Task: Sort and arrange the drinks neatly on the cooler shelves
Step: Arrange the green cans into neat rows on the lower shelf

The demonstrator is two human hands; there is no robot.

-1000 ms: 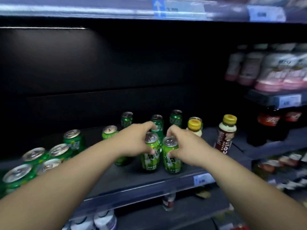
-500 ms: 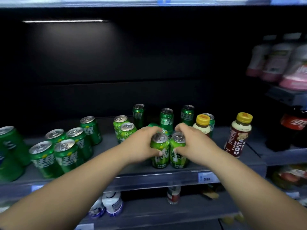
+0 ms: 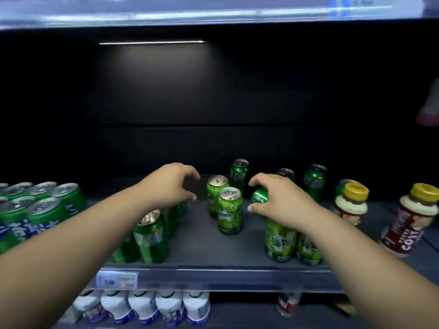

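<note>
Two light green cans [image 3: 281, 241] stand near the front of the grey shelf [image 3: 213, 276], under my right wrist. My right hand [image 3: 282, 203] reaches over them and grips a dark green can [image 3: 260, 197] that looks tilted. My left hand [image 3: 169, 186] hovers to the left, fingers curved in an open claw around nothing. Between my hands stands another pair of light green cans [image 3: 229, 210]. Dark green cans [image 3: 239, 173] stand upright at the back. One more green can [image 3: 152, 238] stands under my left forearm.
A block of green cans [image 3: 47, 205] fills the shelf's left end. Two brown bottles with yellow caps [image 3: 351, 205] stand at the right. White bottles [image 3: 142, 307] line the shelf below, under a price tag [image 3: 116, 280]. The cooler's back wall is dark.
Both hands let go of the two light green cans at the front and moved deeper into the shelf. My right hand took hold of a dark green can; the view shifted.
</note>
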